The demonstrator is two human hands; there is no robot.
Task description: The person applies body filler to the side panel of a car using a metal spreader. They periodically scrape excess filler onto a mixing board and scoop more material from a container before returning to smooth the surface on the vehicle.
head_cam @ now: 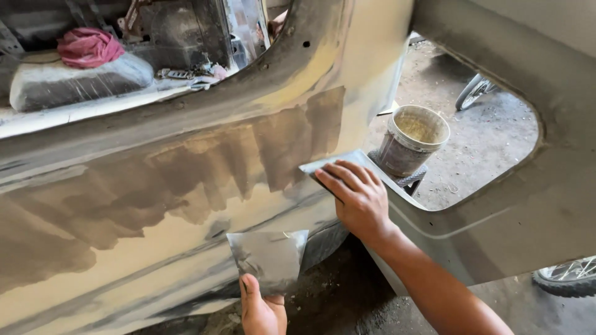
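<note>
Right hand (359, 201) presses a spreader (338, 162) flat on the car panel (186, 186); left hand (261, 310) pinches a metal palette (270, 257). Uneven pressure could likely gouge the wet filler (248, 155).

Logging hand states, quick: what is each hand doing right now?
Left hand: closed on a flat grey putty board.
Right hand: fingers flat, pressing a grey spreader against the car body panel.

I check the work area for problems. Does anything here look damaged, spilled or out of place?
Nothing looks spilled or broken. The car body panel is bare, with patchy grey and cream filler. The right hand presses a flat spreader to it; the left hand holds a smeared metal plate.
</note>
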